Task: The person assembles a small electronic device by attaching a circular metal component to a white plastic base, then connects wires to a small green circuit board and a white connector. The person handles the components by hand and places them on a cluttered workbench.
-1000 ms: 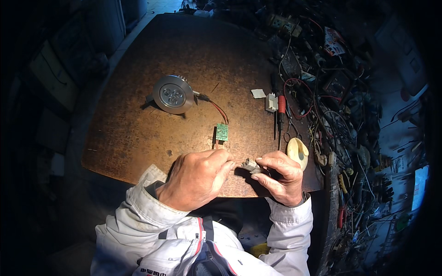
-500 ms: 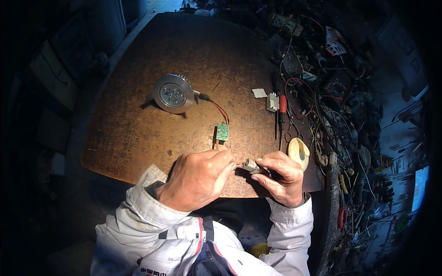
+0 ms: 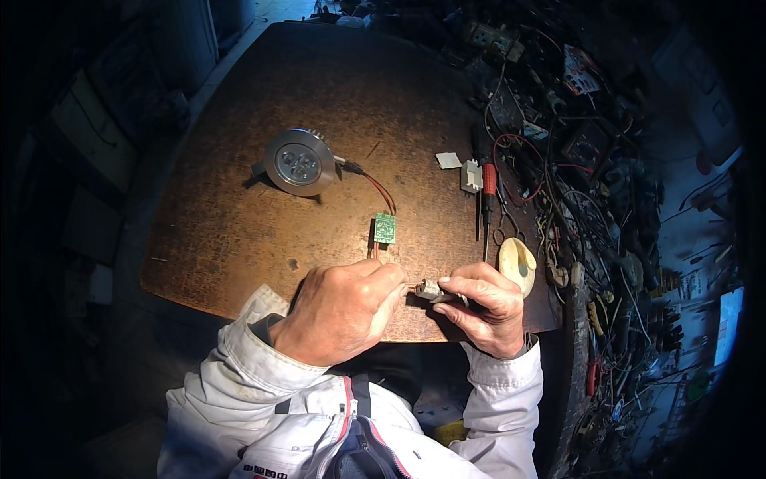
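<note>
My left hand (image 3: 343, 310) is closed in a pinch on thin reddish wires (image 3: 376, 251) that run down from a small green circuit board (image 3: 384, 229). A short length of wire spans from its fingertips to a small grey-white connector block (image 3: 428, 290). Thumb and forefinger of my right hand (image 3: 491, 310) grip that block from the right. Exactly how the wire meets the block is too small to tell. From the board's upper end, red and dark wires lead to a round silver LED downlight (image 3: 299, 163), which lies farther left with its lenses facing up.
Right of my hands lie a pale yellow rounded piece (image 3: 517, 266), a red-handled screwdriver (image 3: 489, 185), scissors (image 3: 508, 231), a white plastic housing (image 3: 471, 177) and a white flat piece (image 3: 448, 160). Tangled cables (image 3: 574, 207) crowd the right side of the wooden table (image 3: 215, 231).
The connector block has turned slightly and shifted a little left in my right fingers. My left hand, the board and the downlight stay almost where they were.
</note>
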